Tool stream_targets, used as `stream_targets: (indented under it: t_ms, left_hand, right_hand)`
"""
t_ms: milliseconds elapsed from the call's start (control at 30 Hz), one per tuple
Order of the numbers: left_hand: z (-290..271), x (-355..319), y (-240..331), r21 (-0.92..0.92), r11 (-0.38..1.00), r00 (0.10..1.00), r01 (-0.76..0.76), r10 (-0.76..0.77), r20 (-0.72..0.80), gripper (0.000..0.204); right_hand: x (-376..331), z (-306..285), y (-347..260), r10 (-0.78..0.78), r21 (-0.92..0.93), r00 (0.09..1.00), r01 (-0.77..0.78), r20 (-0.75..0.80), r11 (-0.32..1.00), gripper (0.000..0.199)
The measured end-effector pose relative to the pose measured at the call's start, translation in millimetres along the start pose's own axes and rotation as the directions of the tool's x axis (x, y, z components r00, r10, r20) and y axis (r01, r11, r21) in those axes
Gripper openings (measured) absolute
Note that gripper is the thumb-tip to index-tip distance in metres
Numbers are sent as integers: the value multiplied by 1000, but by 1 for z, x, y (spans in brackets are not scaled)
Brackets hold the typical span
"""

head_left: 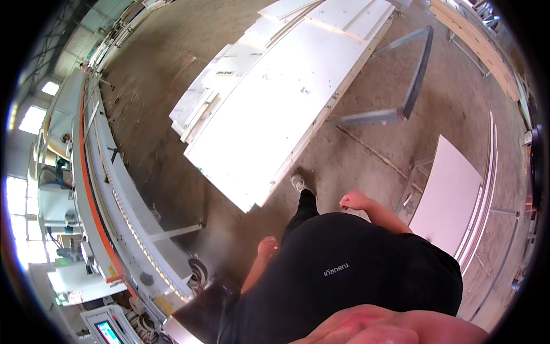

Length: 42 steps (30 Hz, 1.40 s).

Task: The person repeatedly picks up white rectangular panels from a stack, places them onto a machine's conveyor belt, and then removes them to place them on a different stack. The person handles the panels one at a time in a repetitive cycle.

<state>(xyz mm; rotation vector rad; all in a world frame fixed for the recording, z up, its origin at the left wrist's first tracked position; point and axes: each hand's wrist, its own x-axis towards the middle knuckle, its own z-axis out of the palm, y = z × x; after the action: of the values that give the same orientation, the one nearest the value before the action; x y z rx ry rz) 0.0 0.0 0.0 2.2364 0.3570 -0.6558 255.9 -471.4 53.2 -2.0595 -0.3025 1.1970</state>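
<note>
My left hand (267,247) hangs low beside my body, its fingers loosely curled with no object seen in them. Out to the other side, my right hand (355,200) is held in front of me in a loose fist, also with nothing visible in it. Neither hand touches anything. Ahead of both lies a stack of white panels (275,109), with smaller boards and strips on its far and left parts. Nearest to my right arm stands a pale panel (448,192), with narrow boards along its right edge.
A long machine with an orange stripe (97,189) runs along the left, its control screen (109,331) at the lower left. A grey metal frame (415,92) juts out right of the stack. Wooden boards (478,43) lie at the far right. My shoe (298,183) is near the stack's corner.
</note>
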Motion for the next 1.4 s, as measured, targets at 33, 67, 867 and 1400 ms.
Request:
stream_targets:
  t_ms: [33,67,867,1400]
  left_hand:
    - [2,2,5,82,994,997,-77,78,-4,8]
    - [2,12,11,164,974,988,-154,156,1,4]
    - [-217,591,364,74,997,991,-18,8,130,35]
    - [-179,496,449,-31,938,899,344,-320,299,43]
  right_hand:
    - [-3,1,9,12,-24,1000,-12,-7,1000,44]
    - [-5,-2,17,27,-46,1000,-27,-14,999,44]
    - [438,-619,-77,246,510,828,55,-504,859,33]
    - [668,-956,-49,611,802,659,593,-438,-64,29]
